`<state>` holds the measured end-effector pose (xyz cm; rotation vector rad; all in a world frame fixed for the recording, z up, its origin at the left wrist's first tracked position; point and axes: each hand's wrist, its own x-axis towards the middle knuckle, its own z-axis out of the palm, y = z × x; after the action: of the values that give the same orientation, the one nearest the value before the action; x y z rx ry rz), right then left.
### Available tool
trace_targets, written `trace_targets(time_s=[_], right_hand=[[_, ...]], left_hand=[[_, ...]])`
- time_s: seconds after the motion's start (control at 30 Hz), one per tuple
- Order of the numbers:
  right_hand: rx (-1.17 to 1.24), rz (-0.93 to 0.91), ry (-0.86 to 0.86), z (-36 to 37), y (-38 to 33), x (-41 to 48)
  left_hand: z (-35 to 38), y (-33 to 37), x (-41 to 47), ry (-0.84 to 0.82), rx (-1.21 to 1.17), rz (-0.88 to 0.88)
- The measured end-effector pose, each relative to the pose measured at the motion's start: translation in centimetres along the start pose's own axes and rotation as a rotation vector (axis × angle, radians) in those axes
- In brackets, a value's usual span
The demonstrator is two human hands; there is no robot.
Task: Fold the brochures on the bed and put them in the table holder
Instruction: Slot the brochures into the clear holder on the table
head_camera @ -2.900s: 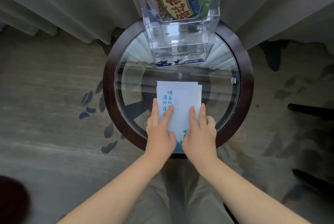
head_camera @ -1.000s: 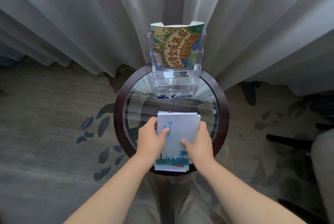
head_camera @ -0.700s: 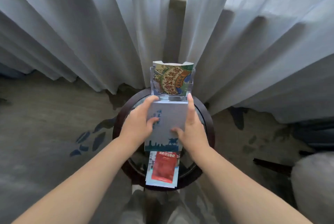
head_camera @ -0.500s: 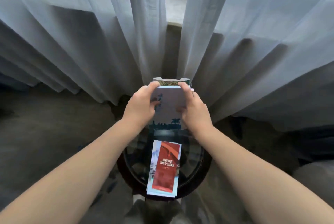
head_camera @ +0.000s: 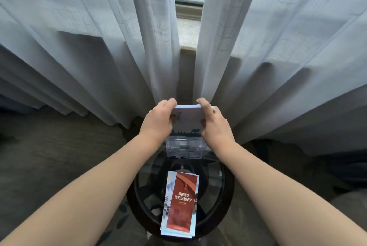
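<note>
The left hand and right hand grip a white brochure at the clear holder; a red brochure reads 宾馆酒店消防安全知识.

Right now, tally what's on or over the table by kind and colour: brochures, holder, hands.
1 white brochure, gripped over the holder
1 red brochure
1 blue brochure, under the red one; more may hide beneath
1 holder
2 hands: left hand, right hand
Total: 6
</note>
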<state>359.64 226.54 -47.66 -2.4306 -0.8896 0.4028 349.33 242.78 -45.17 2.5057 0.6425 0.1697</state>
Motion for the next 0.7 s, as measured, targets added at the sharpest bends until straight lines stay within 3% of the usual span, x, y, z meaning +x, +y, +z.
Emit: trace_targets(time_s=[0.47, 0.7], right_hand=[[-0.059, -0.059, -0.168, 2.9, 2.2, 0.3], [-0.038, -0.116, -0.142, 2.4, 2.1, 1.2]], left_hand=[[4.0, -2.5, -1.2, -0.012, -0.019, -0.134], [4.1, -2.7, -1.4, 0.069, -0.041, -0.129]])
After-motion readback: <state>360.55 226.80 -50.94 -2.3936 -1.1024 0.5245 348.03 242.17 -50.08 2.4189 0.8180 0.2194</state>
